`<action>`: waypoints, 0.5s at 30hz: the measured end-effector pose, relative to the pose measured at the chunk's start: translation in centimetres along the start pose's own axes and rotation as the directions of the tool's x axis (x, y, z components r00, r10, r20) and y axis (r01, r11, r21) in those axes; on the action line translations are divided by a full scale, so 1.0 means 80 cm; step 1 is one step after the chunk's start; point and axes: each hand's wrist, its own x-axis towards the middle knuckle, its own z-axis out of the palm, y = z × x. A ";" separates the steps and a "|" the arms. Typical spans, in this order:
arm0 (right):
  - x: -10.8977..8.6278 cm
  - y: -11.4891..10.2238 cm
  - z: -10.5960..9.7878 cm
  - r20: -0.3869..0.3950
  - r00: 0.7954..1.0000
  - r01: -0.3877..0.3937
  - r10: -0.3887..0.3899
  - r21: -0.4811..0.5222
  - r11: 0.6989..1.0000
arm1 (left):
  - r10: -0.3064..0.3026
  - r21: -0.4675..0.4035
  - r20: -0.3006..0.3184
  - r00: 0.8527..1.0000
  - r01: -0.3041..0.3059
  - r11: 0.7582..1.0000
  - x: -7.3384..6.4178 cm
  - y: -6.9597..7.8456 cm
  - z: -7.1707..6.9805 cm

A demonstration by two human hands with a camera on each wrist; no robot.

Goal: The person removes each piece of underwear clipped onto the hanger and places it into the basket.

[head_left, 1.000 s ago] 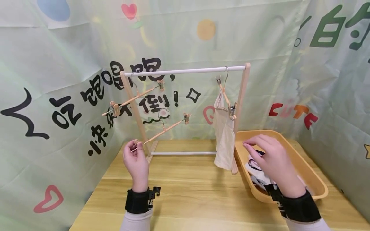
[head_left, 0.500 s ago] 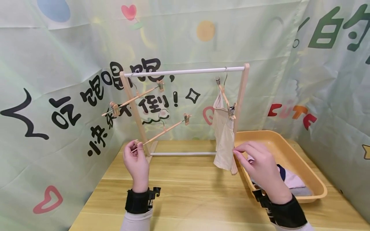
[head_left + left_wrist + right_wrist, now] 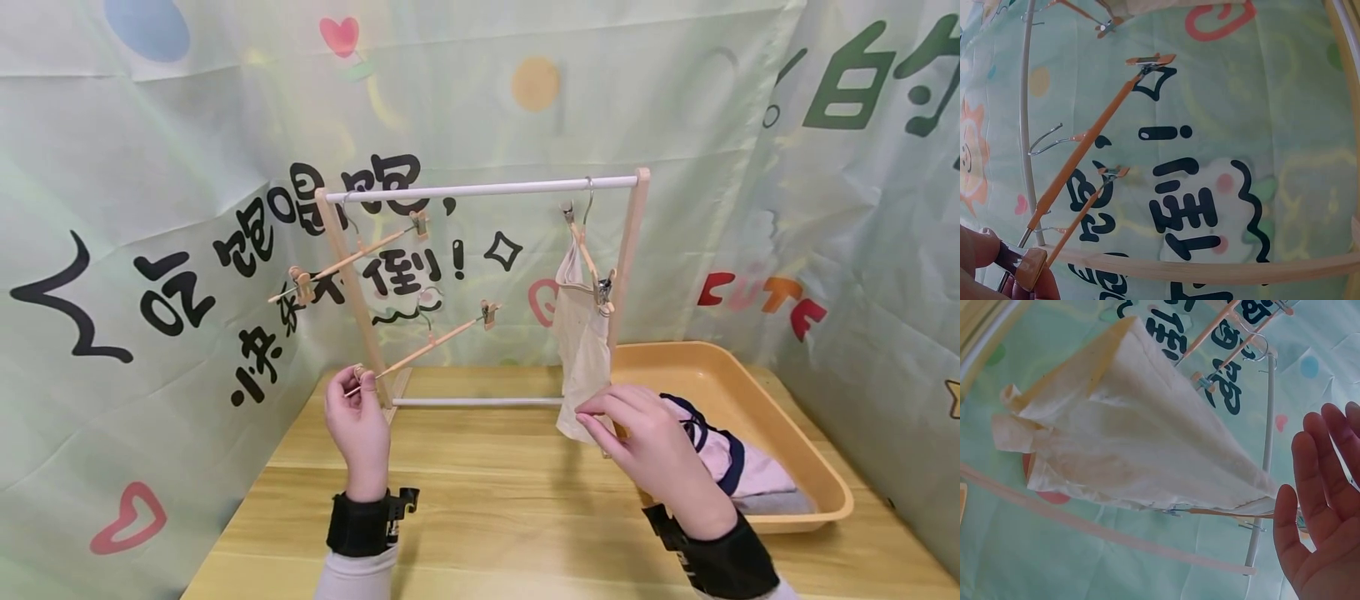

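The lower clip hanger is tilted in the air in front of the small rack, its hook clear of the rail. The left hand pinches the clip at its near, lower end between thumb and fingers. The right hand holds nothing, its fingers extended in the right wrist view, just beside a cream cloth garment; I cannot tell whether they touch. That garment hangs from another hanger at the rail's right end, and a bare hanger hangs at the left. A yellow tub of folded clothes stands to the right.
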 end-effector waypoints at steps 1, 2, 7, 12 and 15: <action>0.000 -0.001 0.000 0.001 1.000 0.004 -0.004 0.001 1.000 | 0.000 0.001 0.000 1.000 0.000 1.000 0.000 0.000 0.000; 0.001 -0.001 0.000 0.003 1.000 0.010 -0.010 0.000 1.000 | 0.001 0.004 0.000 1.000 -0.001 1.000 0.000 -0.001 0.000; 0.002 -0.002 0.002 0.009 0.999 0.031 -0.031 0.004 1.000 | 0.010 0.022 0.001 1.000 -0.010 1.000 0.000 -0.002 0.000; 0.000 -0.002 0.003 0.040 0.999 0.029 -0.029 0.006 1.000 | 0.011 0.029 0.010 1.000 -0.012 1.000 -0.004 0.000 0.004; -0.001 -0.001 0.003 0.074 0.997 0.027 -0.027 0.002 1.000 | 0.009 0.032 0.009 1.000 -0.009 0.999 -0.008 0.001 0.006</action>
